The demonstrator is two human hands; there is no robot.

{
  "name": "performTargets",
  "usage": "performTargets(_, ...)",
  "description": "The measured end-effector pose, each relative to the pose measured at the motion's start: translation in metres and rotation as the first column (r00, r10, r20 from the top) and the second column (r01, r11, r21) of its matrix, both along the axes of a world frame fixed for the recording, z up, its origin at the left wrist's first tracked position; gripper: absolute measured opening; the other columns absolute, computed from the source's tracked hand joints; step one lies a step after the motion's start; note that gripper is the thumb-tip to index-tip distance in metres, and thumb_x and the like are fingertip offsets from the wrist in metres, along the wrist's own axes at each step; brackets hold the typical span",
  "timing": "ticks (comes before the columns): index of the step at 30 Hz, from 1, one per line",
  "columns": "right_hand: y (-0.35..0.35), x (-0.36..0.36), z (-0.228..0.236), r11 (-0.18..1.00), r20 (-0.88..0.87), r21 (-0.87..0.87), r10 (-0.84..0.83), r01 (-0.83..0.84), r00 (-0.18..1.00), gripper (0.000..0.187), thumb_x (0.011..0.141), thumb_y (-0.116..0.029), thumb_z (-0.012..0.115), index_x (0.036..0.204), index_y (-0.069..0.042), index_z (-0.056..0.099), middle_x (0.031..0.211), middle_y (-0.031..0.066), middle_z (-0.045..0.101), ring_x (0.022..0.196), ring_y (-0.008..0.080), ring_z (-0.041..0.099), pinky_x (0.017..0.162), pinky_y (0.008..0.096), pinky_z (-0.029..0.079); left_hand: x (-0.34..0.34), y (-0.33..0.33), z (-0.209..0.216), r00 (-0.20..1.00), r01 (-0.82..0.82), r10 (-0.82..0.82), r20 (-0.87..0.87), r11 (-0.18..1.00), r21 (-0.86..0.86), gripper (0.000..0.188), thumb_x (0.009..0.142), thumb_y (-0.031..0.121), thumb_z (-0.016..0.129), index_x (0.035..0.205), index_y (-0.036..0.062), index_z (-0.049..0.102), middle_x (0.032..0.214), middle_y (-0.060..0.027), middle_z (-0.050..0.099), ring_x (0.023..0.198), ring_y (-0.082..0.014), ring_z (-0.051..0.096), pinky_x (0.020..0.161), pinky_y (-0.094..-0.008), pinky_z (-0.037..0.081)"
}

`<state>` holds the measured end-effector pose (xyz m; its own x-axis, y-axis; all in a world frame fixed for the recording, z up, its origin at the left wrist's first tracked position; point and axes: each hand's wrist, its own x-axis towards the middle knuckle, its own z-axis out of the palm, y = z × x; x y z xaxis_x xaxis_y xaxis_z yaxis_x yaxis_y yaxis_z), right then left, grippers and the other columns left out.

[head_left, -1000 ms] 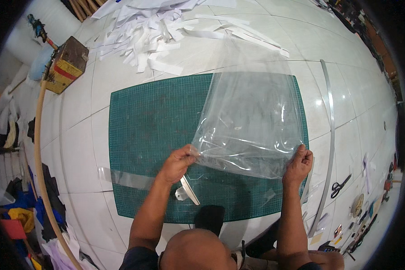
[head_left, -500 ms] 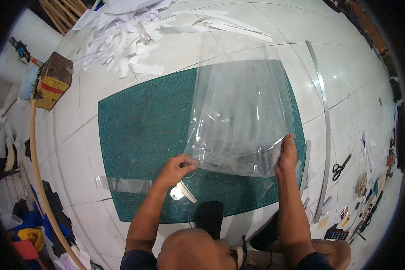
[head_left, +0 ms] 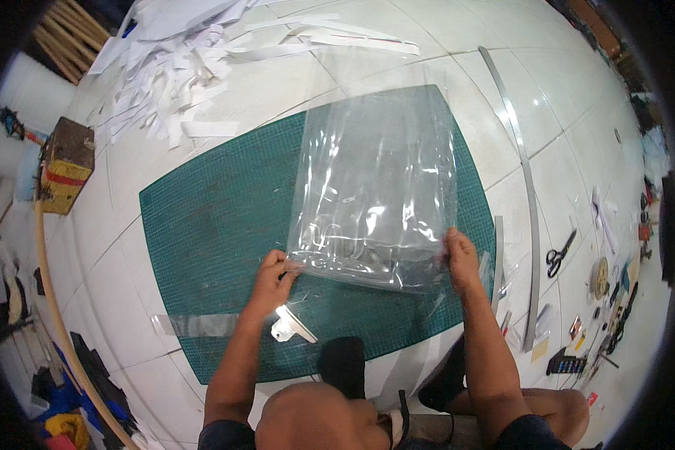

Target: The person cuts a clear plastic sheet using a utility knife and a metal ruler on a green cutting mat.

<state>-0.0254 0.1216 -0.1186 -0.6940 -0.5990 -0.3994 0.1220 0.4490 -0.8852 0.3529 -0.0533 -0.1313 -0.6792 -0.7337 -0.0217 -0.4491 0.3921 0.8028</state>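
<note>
A large sheet of clear plastic film (head_left: 375,180) hangs and lies over the right part of a green cutting mat (head_left: 210,217), its far end reaching past the mat onto the tiles. My left hand (head_left: 273,279) pinches its near left corner between thumb and fingers. At the near right corner, my right hand (head_left: 462,259) is closed on the film's edge. Bright reflections and creases run across the film. A metal bulldog clip (head_left: 292,327) lies on the mat just below my left hand. Beside it, a narrow clear strip (head_left: 199,325) crosses the mat's left edge.
White paper strips (head_left: 176,82) are heaped at the far left. A long metal ruler (head_left: 523,165) lies on the tiles at right, with black scissors (head_left: 560,253), a tape roll (head_left: 599,277) and a calculator (head_left: 566,364) beyond. A worn box (head_left: 67,165) and a curved pole (head_left: 52,300) stand left.
Both hands have moved slightly, drawing the near edge of the film a little up and left. The film shows more creases and glare. The view has shifted somewhat.
</note>
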Motion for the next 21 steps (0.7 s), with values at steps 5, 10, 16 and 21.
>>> performTargets(5,0.025,0.015,-0.022,0.979,0.205,0.120,0.137,-0.164,0.969,0.030,0.100,-0.037,0.061,0.102,-0.007,0.061,0.083,-0.0005,0.057,0.071,0.0091,0.051,0.063,0.0241,0.042,-0.008,-0.002,0.001,0.996,-0.087,0.091,-0.004,0.968,0.236,0.017,0.086,0.014,0.075,0.094,-0.0002,0.073,0.096,-0.0088,0.061,0.093,-0.0218,0.060,0.079,-0.0327,0.048)
performTargets(10,0.021,0.000,-0.006,0.938,0.317,0.184,0.226,-0.293,0.921,0.023,0.101,-0.030,0.060,0.101,-0.007,0.061,0.083,-0.0019,0.056,0.071,0.0098,0.051,0.062,0.0246,0.041,-0.022,-0.001,0.001,0.981,-0.193,0.178,0.077,0.937,0.290,0.023,0.086,0.019,0.076,0.088,-0.0030,0.071,0.092,-0.0090,0.060,0.085,-0.0216,0.060,0.076,-0.0326,0.047)
performTargets(16,0.029,0.005,-0.007,0.981,0.523,0.104,0.088,-0.166,0.848,0.020,0.100,-0.024,0.057,0.099,-0.004,0.060,0.102,0.0071,0.066,0.087,0.0129,0.062,0.068,0.0271,0.048,-0.038,0.001,0.016,0.944,-0.266,0.207,0.258,0.938,0.221,0.039,0.085,0.030,0.077,0.076,-0.0049,0.064,0.086,-0.0125,0.060,0.080,-0.0256,0.059,0.072,-0.0375,0.046)
performTargets(21,0.030,0.011,-0.015,0.920,0.364,0.269,0.176,-0.284,0.915,0.040,0.095,-0.029,0.067,0.109,0.007,0.056,0.101,0.0146,0.069,0.091,0.0234,0.071,0.080,0.0320,0.055,-0.049,0.008,0.006,0.849,-0.248,0.239,0.471,0.968,-0.045,0.050,0.080,0.044,0.080,0.072,-0.0019,0.063,0.087,-0.0165,0.061,0.084,-0.0332,0.059,0.072,-0.0445,0.047)
